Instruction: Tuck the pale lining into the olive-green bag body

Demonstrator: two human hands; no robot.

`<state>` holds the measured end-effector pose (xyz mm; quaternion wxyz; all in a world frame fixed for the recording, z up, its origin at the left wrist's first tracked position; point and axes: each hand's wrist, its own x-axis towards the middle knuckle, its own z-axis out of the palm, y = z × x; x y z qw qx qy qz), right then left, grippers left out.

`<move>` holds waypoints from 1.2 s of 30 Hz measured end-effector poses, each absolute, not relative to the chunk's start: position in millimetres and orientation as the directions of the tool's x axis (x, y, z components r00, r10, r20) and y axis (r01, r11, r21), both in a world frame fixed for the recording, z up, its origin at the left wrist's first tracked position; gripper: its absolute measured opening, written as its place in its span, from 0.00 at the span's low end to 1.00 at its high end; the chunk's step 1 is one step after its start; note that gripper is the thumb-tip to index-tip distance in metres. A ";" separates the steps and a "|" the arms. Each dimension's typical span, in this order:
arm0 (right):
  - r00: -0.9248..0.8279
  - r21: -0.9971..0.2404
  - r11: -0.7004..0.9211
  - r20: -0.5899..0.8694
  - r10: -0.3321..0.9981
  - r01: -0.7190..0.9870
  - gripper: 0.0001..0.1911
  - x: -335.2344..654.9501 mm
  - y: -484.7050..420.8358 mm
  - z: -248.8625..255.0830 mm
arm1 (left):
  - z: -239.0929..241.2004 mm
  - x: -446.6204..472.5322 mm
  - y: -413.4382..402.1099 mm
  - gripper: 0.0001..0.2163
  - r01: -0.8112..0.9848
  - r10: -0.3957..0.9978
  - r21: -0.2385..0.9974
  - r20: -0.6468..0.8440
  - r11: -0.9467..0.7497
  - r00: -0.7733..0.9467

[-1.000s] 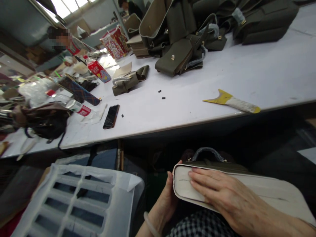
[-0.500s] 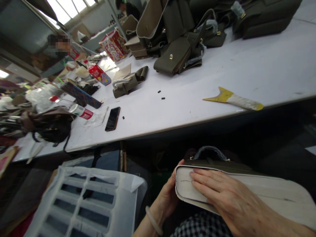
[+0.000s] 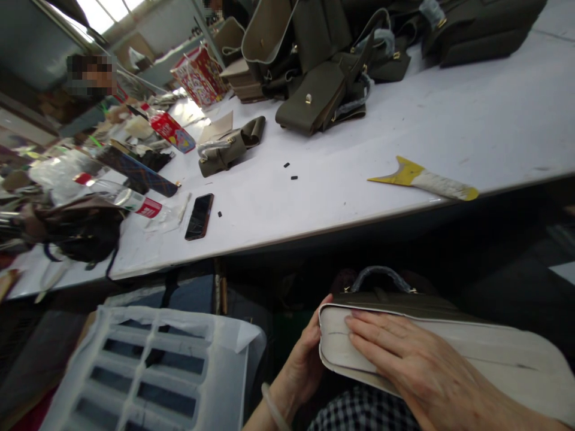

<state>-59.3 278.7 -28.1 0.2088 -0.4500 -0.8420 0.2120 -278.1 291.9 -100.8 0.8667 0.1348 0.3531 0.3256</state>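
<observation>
A dark olive handbag (image 3: pixel 503 353) lies on its side over my lap, its long pale cream panel facing up and a thin dark line running along it. At its far edge stands a plastic-wrapped handle (image 3: pixel 381 272) with gold fittings. My left hand (image 3: pixel 308 344) grips the bag's left end; some of its fingers are hidden behind the edge. Flat on the cream panel rests my right hand (image 3: pixel 404 353), fingers stretched out and pressed lightly together. A checked cloth (image 3: pixel 363 410) shows beneath the bag.
Ahead, the white table (image 3: pixel 251 209) carries a phone (image 3: pixel 199 216), a yellow-and-white pointed tool (image 3: pixel 422 179), small black pieces (image 3: pixel 294 178) and several olive bags (image 3: pixel 309 99). A bottle (image 3: pixel 141 203) lies at left. Below it stands a white plastic crate (image 3: pixel 148 365). A person (image 3: pixel 92 75) is in the background.
The view has shifted slightly, so the table items appear a little further left. Both hands keep nearly the same places on the handbag.
</observation>
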 end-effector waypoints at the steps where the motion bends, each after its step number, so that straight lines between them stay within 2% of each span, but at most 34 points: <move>1: -0.519 -0.539 0.507 0.144 0.842 0.673 0.33 -59.1 278.0 -28.6 | -100.4 -278.2 292.1 0.30 -0.466 0.659 0.466 -0.528 0.752 0.536; 8: -0.563 -0.511 0.534 0.114 0.819 0.674 0.38 -57.2 276.3 -32.3 | -92.0 -271.3 294.3 0.32 -0.452 0.680 0.508 -0.554 0.733 0.480; 12: -0.539 -0.491 0.551 0.182 0.822 0.675 0.34 -57.5 280.6 -28.8 | -88.2 -266.8 292.9 0.31 -0.444 0.701 0.542 -0.566 0.713 0.434; 18: -0.560 -0.426 0.599 0.229 0.796 0.678 0.30 -55.8 287.3 -25.0 | -93.6 -265.4 292.0 0.29 -0.390 0.763 0.656 -0.543 0.646 0.350; 23: -0.511 -0.536 0.515 0.170 0.842 0.669 0.32 -55.1 282.0 -29.2 | -94.9 -263.6 293.4 0.28 -0.354 0.770 0.685 -0.539 0.637 0.342; 27: -0.505 -0.612 0.443 0.082 0.859 0.655 0.35 -57.3 278.2 -28.4 | -92.9 -264.2 292.4 0.28 -0.401 0.740 0.622 -0.555 0.672 0.379; 32: -0.447 -0.648 0.369 0.050 0.893 0.666 0.31 -61.2 275.5 -26.6 | -89.5 -272.8 291.5 0.24 -0.472 0.708 0.527 -0.516 0.706 0.483; 36: -0.429 -0.659 0.352 0.049 0.902 0.664 0.27 -62.1 272.5 -26.6 | -91.4 -275.9 293.4 0.25 -0.412 0.710 0.580 -0.531 0.702 0.462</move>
